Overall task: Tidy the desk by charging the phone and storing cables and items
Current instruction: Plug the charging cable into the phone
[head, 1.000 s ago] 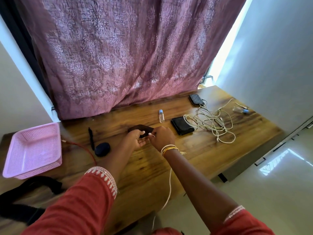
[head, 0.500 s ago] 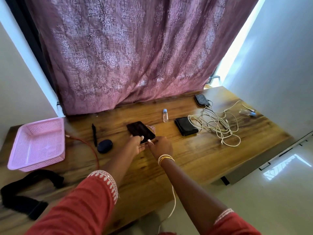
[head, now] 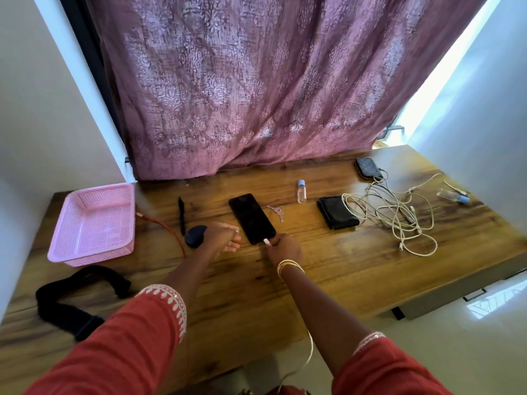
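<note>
A black phone (head: 251, 217) lies flat, screen up, in the middle of the wooden desk (head: 328, 260). My right hand (head: 283, 248) pinches a white cable plug (head: 267, 241) at the phone's near end; its white cord (head: 309, 352) hangs off the desk's front edge. My left hand (head: 224, 238) rests beside the phone's near left corner, fingers loosely curled and holding nothing. A tangle of white cables (head: 396, 215) lies at the right. A pink basket (head: 94, 223) stands at the left.
Keys (head: 277, 210), a small clear bottle (head: 301, 191), a black wallet (head: 336, 212) and a dark case (head: 368, 168) lie right of the phone. A black pen (head: 181, 215), a dark round pouch (head: 195, 236), a red cable (head: 162, 226) and a black strap (head: 77, 300) lie left. A second bottle (head: 452, 195) lies far right.
The phone, held up in both hands a second ago, now lies flat on the desk. My left hand has let go of it. My right hand still holds the plug at its end.
</note>
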